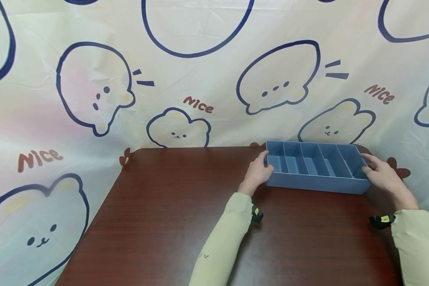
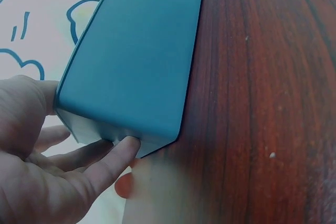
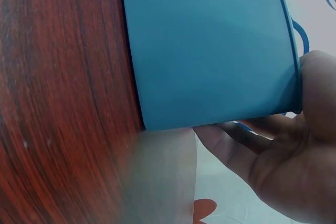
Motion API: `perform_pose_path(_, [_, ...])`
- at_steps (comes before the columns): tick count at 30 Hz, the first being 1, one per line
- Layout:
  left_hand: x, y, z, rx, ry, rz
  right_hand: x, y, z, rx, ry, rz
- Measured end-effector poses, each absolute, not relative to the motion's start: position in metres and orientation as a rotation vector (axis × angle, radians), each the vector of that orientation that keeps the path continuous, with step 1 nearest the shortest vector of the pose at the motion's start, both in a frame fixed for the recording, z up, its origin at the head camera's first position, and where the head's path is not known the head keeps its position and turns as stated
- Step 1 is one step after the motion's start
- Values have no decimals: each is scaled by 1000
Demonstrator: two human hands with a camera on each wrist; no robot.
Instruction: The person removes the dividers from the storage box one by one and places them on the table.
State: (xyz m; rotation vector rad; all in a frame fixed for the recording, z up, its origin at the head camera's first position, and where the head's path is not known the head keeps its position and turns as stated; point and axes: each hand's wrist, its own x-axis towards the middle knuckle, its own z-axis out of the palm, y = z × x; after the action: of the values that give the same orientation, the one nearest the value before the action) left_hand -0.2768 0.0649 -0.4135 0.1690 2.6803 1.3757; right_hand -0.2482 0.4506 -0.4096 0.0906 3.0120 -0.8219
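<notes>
A blue divided storage box (image 1: pixel 314 183) with several compartments in a row sits at the table's far right, its inside bare. At its left end, my left hand (image 1: pixel 258 171) has the thumb at the top rim and the fingers against the end wall. My right hand (image 1: pixel 382 174) grips the opposite end in the same way. Up close, the left wrist view shows the left fingers (image 2: pixel 113 163) spread against the box's short side. In the right wrist view the right hand (image 3: pixel 286 166) has its thumb at the rim and its fingertips under the end wall's edge.
The dark brown wood table (image 1: pixel 164 206) stretches left and forward of the box. A pale curtain (image 1: pixel 214 79) with cartoon outlines hangs right behind the table's far edge and along both sides.
</notes>
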Motion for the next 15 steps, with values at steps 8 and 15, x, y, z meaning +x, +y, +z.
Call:
perform_pose_path(8, [-277,63,-412,161,2687,1386,-250,448,-410,144,3008,-811])
perform_pose_path(15, [-276,61,-412,160,2670,1409,-253,444,-414,128,3068,-825])
